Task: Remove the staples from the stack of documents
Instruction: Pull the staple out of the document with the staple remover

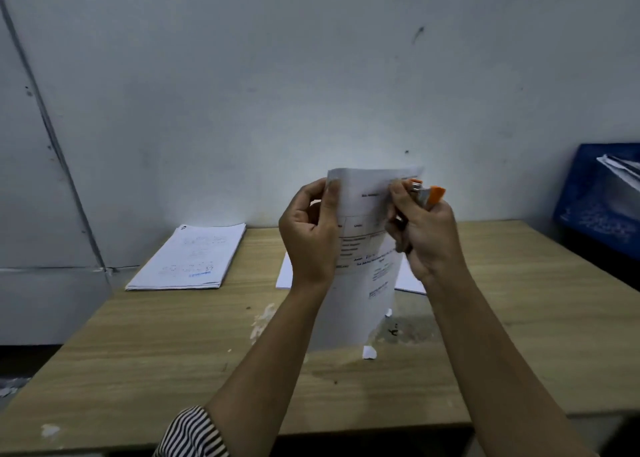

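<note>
The printed document [363,235] is held up off the wooden table [138,345], nearly upright in front of the wall [311,75], with its printed side toward the camera and its lower edge hanging just above the tabletop. The left hand [311,231] pinches its upper left edge, thumb on the front near the top corner and the fingers curled behind the sheet. The right hand [426,235] grips the opposite side near the upper right corner, fingers curled round an orange and silver staple remover [427,191] whose tip pokes up above the knuckles, right against the paper's top edge; whether its claws bite on a staple cannot be told. Directly below the held sheets lies a small white scrap of paper [369,352] on the table. Behind the hands, flat on the table, lie more white sheets [410,280], partly hidden. Well off to the left of the left hand rests a separate stack of papers [190,259]. Far to the right of the right hand stands a blue box [588,197] with papers in it.
</note>
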